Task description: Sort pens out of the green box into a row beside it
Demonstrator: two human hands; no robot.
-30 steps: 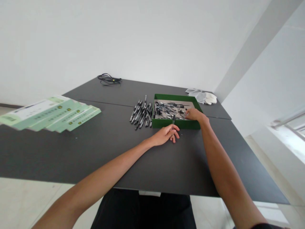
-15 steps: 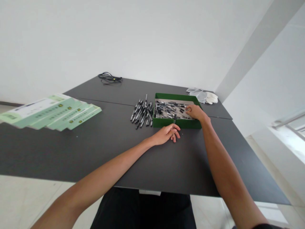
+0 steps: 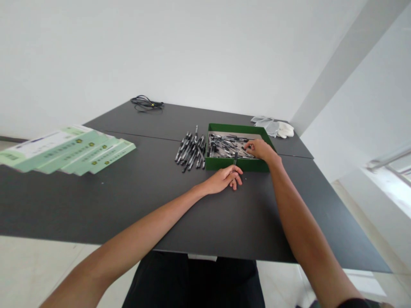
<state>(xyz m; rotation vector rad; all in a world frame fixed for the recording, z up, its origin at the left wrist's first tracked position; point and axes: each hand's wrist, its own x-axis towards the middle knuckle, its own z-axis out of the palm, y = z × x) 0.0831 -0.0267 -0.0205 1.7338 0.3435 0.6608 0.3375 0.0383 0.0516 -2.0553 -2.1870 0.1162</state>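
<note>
My left hand rests on the dark table just in front of the green box, thumb and forefinger closed on a pen that stands nearly upright. Its other fingers are loosely curled. Inside the shallow green box lie many loose pen parts, clear and black. My right hand reaches over the box's right side, fingertips pinched together among small black pieces; what they hold is too small to make out. Left of the box, touching or nearly touching it, is a pile of pens with dark ends.
Green-and-white booklets lie fanned out on the left of the table. A coiled black cable sits at the back left. White gloves lie behind the box at the right, near the wall.
My right hand went slightly up and back within the box, then moved left among the small black pieces. My left hand has stayed in place with the pen.
</note>
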